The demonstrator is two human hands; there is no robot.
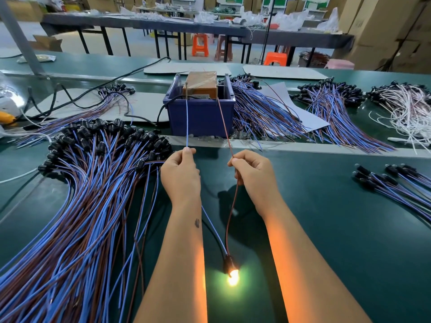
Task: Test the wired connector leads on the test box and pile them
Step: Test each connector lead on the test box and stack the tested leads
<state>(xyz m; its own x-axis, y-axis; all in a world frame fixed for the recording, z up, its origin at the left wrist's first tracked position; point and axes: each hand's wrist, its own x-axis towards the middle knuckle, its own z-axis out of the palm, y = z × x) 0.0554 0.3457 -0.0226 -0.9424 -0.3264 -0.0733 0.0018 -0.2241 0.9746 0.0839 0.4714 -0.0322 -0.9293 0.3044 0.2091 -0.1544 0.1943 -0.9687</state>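
The left hand (pixel 182 170) pinched a thin blue wire (pixel 187 122), the right hand (pixel 250 170) a thin brown wire (pixel 223 122); beyond each grip both reached the tape-wrapped orange test box (pixel 201 83) (in a blue plastic bin (pixel 200 117)), the small black-socketed bulb (pixel 232 272) glowing behind them on the green table (pixel 338 229)

The tabletop (pixel 326 206) is dark green. One wire (pixel 187 122) is light blue and the other wire (pixel 223 122) is brown-red. The little bulb (pixel 233 276) glows yellow-orange, and its holder (pixel 229 263) is black. The bin (pixel 200 113) is dark blue, and the test box (pixel 201 86) inside it is orange-brown. The big pile of leads (pixel 81 206) is blue and brown with black ends. A far bundle (pixel 405 106) is white with some pink. The stools (pixel 200 44) behind are bright orange. The flat sheets (pixel 279 72) are pale grey.
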